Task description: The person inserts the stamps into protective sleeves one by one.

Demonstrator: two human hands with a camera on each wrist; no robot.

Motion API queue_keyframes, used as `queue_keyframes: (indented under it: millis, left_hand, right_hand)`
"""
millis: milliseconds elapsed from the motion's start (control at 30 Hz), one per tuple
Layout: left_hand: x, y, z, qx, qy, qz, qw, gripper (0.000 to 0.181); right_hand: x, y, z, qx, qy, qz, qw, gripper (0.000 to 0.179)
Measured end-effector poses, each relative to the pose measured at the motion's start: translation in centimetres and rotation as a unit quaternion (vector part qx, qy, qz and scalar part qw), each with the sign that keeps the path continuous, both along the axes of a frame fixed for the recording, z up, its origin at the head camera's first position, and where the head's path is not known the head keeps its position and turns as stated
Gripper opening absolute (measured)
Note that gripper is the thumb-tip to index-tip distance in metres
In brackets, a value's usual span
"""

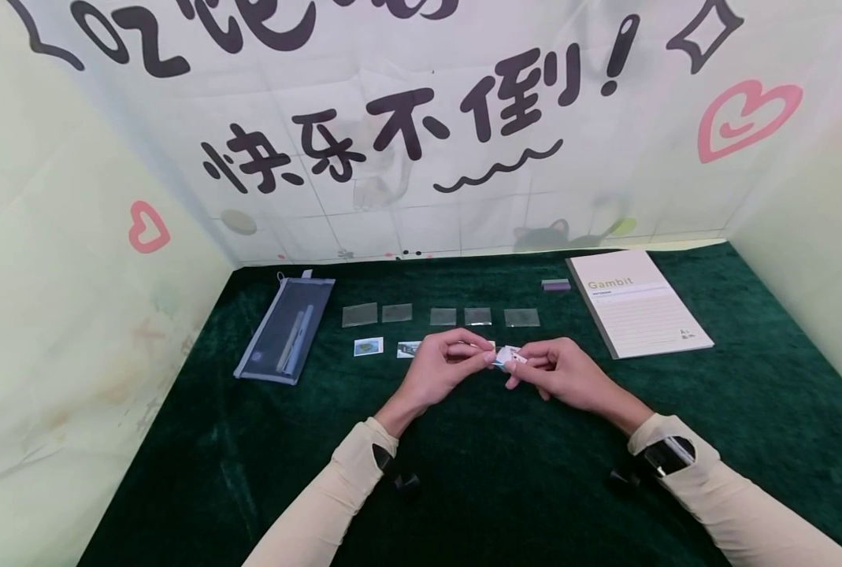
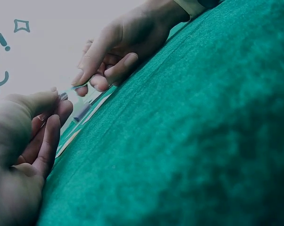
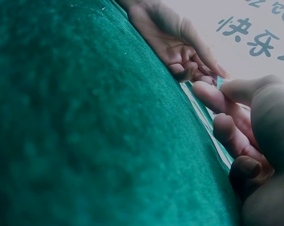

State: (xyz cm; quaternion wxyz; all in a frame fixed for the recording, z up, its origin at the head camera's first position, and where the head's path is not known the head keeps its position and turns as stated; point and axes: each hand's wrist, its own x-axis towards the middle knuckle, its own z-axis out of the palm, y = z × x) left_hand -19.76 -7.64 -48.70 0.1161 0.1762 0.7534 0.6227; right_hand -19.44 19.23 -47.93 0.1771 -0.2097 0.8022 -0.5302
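Head: from above, facing forward and down over the desk (image 1: 498, 488), left grip (image 1: 443, 366) and right grip (image 1: 569, 370) to the lettered backdrop (image 1: 406, 126); farthest off.
Left wrist: close by the left grip, tilted, facing the right.
Right wrist: close by the right grip, tilted, facing the left.
Shared: both grips, desk, backdrop.

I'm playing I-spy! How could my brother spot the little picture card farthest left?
On the dark green cloth, find the zip pouch at the left. Just right of it lies a small white-edged card with a blue-and-green picture. The next card is partly hidden by the left hand; this one is uncovered.
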Motion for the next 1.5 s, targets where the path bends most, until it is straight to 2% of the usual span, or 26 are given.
queue_keyframes:
  millis: [167, 267, 600, 833, 1133, 1500]
  left_hand:
    - [0.01, 0.03, 0.1, -0.008, 0.008, 0.002, 0.9999, 0.023]
    - [0.02, 0.02, 0.13, -0.012, 0.013, 0.006, 0.9998, 0.024]
    - [0.23, 0.02, 0.29, -0.029, 0.009, 0.002, 0.9995, 0.027]
    - [0.06, -0.03, 0.09, -0.019, 0.009, 0.018, 0.9996, 0.025]
    - [0.06, 0.11, 0.0, -0.009, -0.008, -0.006, 0.9999, 0.027]
    - [0.13, 0.16, 0.11, -0.012, -0.014, -0.006, 0.9998, 0.027]
  right_hand:
    - [-0.08, 0.0, -0.07, -0.022, -0.001, -0.041, 0.9989, 0.029]
    - [-0.12, 0.05, -0.06, -0.03, -0.001, -0.051, 0.9982, 0.029]
    - [0.02, -0.14, -0.14, -0.014, -0.006, -0.048, 0.9987, 0.027]
    - [0.05, -0.23, -0.21, -0.02, -0.005, -0.048, 0.9986, 0.027]
    - [0.13, -0.26, -0.03, -0.012, 0.011, -0.046, 0.9988, 0.025]
    - [0.07, -0.15, -0.2, -0.023, 0.012, -0.046, 0.9986, 0.022]
